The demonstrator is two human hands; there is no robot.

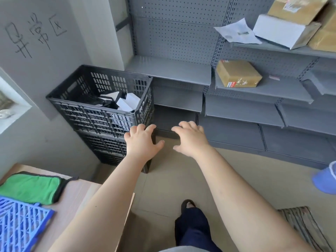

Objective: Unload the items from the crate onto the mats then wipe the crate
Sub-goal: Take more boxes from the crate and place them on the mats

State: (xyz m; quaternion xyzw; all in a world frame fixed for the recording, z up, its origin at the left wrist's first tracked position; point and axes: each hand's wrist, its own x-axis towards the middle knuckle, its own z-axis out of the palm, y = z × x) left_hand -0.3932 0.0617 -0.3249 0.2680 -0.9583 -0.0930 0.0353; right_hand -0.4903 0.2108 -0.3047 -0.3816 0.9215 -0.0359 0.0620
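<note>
Facing crate point(101, 99), fingers point(143, 127) beside.

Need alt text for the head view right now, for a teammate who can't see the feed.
Both bare hands, left hand and right hand, reach open and empty toward a stack of black crates; the top one holds black and white items. A green cloth and blue mat lie on the table at lower left.

Grey pegboard shelving point(236, 110), beige floor point(163, 188)
</note>
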